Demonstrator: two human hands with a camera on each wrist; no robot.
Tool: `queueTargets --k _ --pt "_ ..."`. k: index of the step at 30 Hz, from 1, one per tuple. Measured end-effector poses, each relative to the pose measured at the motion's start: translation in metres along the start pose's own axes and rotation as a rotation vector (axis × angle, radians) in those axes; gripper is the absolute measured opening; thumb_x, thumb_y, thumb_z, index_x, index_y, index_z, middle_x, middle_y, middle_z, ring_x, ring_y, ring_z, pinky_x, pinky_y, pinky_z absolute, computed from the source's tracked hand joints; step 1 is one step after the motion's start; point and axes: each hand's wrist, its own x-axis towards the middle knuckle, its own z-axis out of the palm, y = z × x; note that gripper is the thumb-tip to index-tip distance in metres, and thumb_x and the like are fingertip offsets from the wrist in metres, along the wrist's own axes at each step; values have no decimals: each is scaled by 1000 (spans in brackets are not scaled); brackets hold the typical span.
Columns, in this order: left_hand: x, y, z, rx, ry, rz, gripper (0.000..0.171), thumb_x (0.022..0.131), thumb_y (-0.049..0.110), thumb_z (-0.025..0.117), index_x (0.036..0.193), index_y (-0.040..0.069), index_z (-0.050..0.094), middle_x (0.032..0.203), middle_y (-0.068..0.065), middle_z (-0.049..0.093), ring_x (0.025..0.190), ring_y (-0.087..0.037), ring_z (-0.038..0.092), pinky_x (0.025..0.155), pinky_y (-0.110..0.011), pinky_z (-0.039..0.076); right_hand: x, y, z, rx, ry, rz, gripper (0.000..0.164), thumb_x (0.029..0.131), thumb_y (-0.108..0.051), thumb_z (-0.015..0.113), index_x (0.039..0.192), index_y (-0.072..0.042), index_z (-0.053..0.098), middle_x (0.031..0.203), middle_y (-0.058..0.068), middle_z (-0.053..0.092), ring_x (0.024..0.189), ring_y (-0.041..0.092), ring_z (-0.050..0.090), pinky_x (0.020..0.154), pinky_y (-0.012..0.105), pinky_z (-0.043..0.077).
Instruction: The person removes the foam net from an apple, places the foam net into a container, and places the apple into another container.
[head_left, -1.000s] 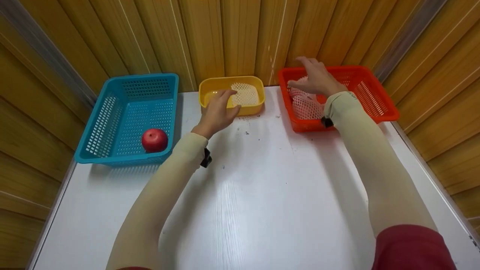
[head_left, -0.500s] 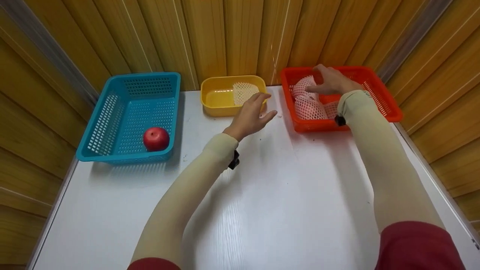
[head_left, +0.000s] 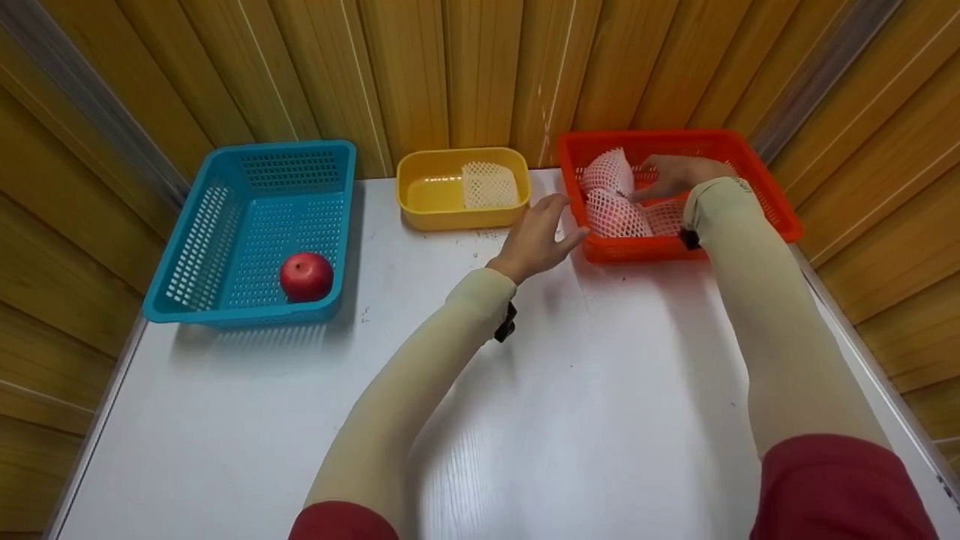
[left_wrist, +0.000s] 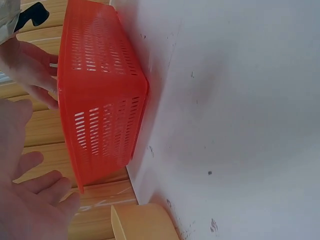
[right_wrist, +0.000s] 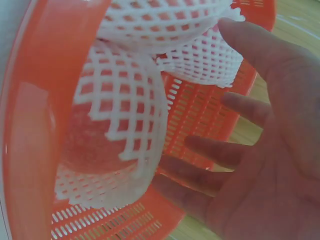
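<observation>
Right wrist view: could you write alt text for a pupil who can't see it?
A person's bare right hand, its grip open, is beside round reddish fruits in white foam netting, which lie in a slotted red plastic basket. Whether it touches them is unclear.

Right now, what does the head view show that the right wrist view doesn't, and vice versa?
Only the head view: the blue basket holding a bare red fruit, the yellow box with a white net in it, and the left hand by the red basket's left side.

Only the right wrist view: the palm side of the right hand, and a bare red patch below the ragged net edge on one fruit.

Both: the red basket, netted fruits inside it, and the right hand.
</observation>
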Motion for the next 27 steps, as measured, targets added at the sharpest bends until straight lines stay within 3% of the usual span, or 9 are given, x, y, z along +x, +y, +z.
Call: queueTargets --k 7,14,20,23,27 --pt "5 11 19 -11 -52 -33 72 99 49 65 158 18 39 165 2 35 151 -15 33 119 -34 34 -3 7 2 -22 -30 44 113 87 -76 59 166 -13 6 167 29 4 146 60 8 108 82 15" --pt "9 14 29 -5 -21 -78 71 98 46 66 158 17 41 166 3 32 150 -16 35 117 -32 37 -12 13 9 58 -32 68 112 85 -78 58 166 -18 9 168 28 2 144 63 4 108 82 14" --pt "10 17 32 54 5 -94 70 97 48 67 156 16 45 166 3 33 149 -16 38 115 -28 38 -26 11 10 -4 -32 64 105 89 -75 57 165 -16 17 165 33 4 143 65 5 107 83 12" --pt "10 18 34 64 4 -100 70 97 49 67 156 16 46 166 4 33 149 -16 37 115 -28 38 -35 11 12 10 -30 77 105 87 -74 60 164 -15 22 163 35 9 140 64 12 107 80 21" --pt "11 17 36 60 -5 -115 71 97 49 67 156 17 45 166 6 32 149 -14 36 115 -27 38 -42 13 18 121 -22 113 102 84 -69 70 161 -15 31 161 34 17 132 57 22 96 65 45"
